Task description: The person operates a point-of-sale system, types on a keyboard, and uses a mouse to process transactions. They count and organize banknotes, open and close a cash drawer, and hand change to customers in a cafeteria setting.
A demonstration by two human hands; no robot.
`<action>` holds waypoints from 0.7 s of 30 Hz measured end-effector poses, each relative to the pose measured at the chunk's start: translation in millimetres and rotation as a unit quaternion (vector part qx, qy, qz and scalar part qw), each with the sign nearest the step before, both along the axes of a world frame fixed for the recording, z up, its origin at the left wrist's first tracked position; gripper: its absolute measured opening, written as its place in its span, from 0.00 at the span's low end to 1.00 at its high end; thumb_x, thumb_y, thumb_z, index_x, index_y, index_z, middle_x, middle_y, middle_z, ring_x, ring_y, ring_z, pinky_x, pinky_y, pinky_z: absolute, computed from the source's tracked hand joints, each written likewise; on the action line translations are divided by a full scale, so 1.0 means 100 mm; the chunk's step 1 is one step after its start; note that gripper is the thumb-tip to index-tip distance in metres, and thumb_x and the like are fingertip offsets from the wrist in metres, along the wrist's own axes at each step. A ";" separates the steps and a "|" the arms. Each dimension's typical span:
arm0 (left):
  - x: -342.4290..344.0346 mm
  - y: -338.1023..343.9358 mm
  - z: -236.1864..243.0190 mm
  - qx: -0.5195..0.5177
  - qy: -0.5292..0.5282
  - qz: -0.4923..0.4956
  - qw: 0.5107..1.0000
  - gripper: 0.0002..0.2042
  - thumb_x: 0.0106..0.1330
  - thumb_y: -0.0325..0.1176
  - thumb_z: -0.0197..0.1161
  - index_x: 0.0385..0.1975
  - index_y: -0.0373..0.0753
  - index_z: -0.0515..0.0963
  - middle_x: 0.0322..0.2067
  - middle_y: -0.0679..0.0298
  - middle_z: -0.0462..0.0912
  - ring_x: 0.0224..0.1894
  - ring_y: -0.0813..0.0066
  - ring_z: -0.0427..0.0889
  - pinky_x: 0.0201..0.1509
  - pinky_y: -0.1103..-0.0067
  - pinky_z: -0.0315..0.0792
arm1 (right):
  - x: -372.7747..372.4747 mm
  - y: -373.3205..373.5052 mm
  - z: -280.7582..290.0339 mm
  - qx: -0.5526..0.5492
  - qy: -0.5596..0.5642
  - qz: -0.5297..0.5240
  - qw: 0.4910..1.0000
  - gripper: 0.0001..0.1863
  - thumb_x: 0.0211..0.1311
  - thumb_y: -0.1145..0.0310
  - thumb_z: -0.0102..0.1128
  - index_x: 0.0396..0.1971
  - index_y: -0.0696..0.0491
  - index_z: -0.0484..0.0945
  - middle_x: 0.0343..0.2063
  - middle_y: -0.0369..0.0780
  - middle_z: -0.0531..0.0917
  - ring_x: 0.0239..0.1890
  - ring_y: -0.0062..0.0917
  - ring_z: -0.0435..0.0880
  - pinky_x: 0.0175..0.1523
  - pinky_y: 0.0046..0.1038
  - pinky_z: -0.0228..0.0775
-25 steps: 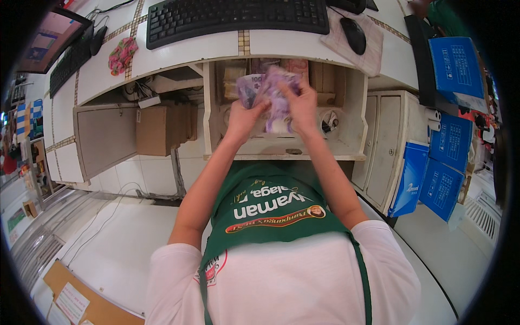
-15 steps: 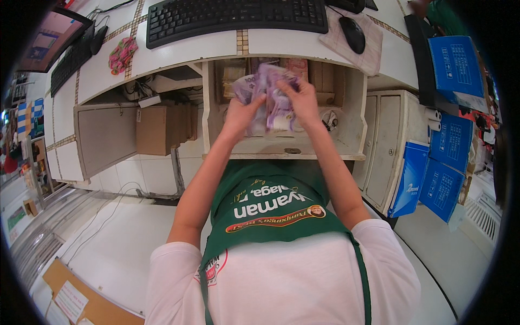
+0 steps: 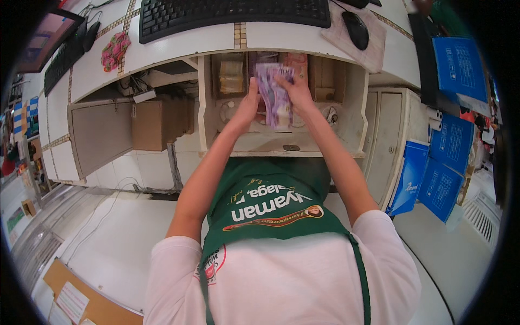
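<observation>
A sheaf of purple banknotes [image 3: 274, 100] hangs over the open drawer. My right hand [image 3: 299, 96] is closed on its right side, thumb across the top face. Along the sheaf's left edge is my left hand [image 3: 246, 108], with its thumb stretched out and off the notes' face; its other fingers are mostly hidden. Beneath, the wooden cash drawer [image 3: 355, 127] has compartments. Yellowish banknotes [image 3: 232, 76] lie in a left compartment and reddish ones [image 3: 297, 64] behind my right hand. Coins sit in round cups nearer me, partly covered by my hands.
On the white tiled counter above the drawer are a black keyboard [image 3: 233, 17], a mouse [image 3: 355, 30] on a pad and a pink-green cloth [image 3: 115, 51]. An open cabinet with a cardboard box [image 3: 157, 122] is at left. Blue boxes [image 3: 452, 142] stand at right beside a pale cabinet [image 3: 382, 141].
The banknotes, fanned apart between both hands before, are now gathered into one narrower sheaf. My left hand has come off their face to the left edge; my right hand still grips them.
</observation>
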State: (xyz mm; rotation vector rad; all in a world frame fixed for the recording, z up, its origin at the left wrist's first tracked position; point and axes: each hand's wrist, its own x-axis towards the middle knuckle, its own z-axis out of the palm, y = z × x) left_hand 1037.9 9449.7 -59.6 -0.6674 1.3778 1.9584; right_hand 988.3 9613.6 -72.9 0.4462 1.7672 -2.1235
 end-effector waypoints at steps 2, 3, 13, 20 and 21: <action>0.05 -0.09 0.03 -0.066 0.045 -0.061 0.995 0.30 0.77 0.58 0.49 0.45 0.32 0.82 0.38 0.61 0.86 0.39 0.74 0.84 0.44 0.76 0.78 | -0.37 -0.05 -0.18 0.156 0.137 0.033 0.978 0.20 0.66 0.60 0.69 0.49 0.59 0.82 0.44 0.42 0.86 0.48 0.29 0.84 0.54 0.30 0.76; 0.08 -0.24 0.03 -0.077 0.097 -0.091 0.988 0.29 0.76 0.58 0.51 0.45 0.32 0.83 0.37 0.60 0.87 0.39 0.74 0.85 0.43 0.77 0.78 | -0.53 -0.12 -0.33 0.303 0.194 0.033 0.933 0.17 0.66 0.63 0.65 0.49 0.59 0.82 0.44 0.46 0.86 0.47 0.33 0.86 0.52 0.33 0.77; 0.62 -1.17 0.22 -0.252 0.218 0.107 0.937 0.09 0.76 0.28 0.53 0.46 0.33 0.80 0.39 0.62 0.87 0.36 0.78 0.84 0.42 0.80 0.79 | -0.86 -0.66 -1.08 0.594 0.271 0.144 0.743 0.11 0.62 0.70 0.57 0.41 0.59 0.82 0.43 0.54 0.83 0.45 0.48 0.83 0.50 0.47 0.76; 0.75 -1.29 0.32 -0.242 0.203 0.199 0.928 0.09 0.76 0.28 0.53 0.47 0.33 0.80 0.40 0.62 0.86 0.36 0.80 0.82 0.42 0.81 0.76 | 0.16 -0.59 -0.42 0.352 0.438 0.246 0.790 0.08 0.62 0.73 0.57 0.38 0.58 0.81 0.43 0.52 0.82 0.49 0.46 0.82 0.49 0.43 0.77; 0.77 -1.29 0.33 -0.242 0.199 0.210 0.926 0.09 0.76 0.28 0.53 0.47 0.33 0.79 0.39 0.63 0.86 0.35 0.80 0.82 0.42 0.81 0.76 | 0.33 -0.70 -0.46 0.302 0.417 0.344 0.785 0.07 0.60 0.74 0.58 0.37 0.57 0.82 0.42 0.52 0.83 0.48 0.46 0.83 0.48 0.41 0.78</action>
